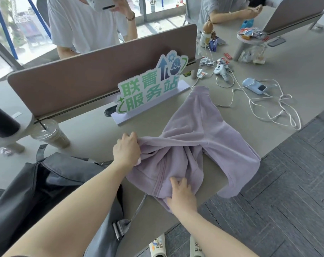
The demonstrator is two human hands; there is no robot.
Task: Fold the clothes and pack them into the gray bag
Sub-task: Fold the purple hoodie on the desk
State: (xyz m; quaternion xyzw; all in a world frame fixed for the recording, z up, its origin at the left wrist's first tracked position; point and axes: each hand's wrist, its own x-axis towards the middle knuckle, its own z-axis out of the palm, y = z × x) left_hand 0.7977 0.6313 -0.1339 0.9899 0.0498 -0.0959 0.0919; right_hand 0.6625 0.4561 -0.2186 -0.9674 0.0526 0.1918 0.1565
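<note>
While left hand (pixel 127 151) fingers bunch the lilac garment (pixel 200 134), right hand (pixel 181 196) fingers pinch its hem.

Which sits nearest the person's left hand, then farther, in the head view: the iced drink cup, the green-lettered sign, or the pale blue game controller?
From the left hand:
1. Green-lettered sign, just behind it.
2. Clear plastic iced drink cup, off to its left.
3. Pale blue game controller, far back right among the cables.

1 head-worn wide-angle view, looking forward and down, close over the table (pixel 94 130), floor at right
</note>
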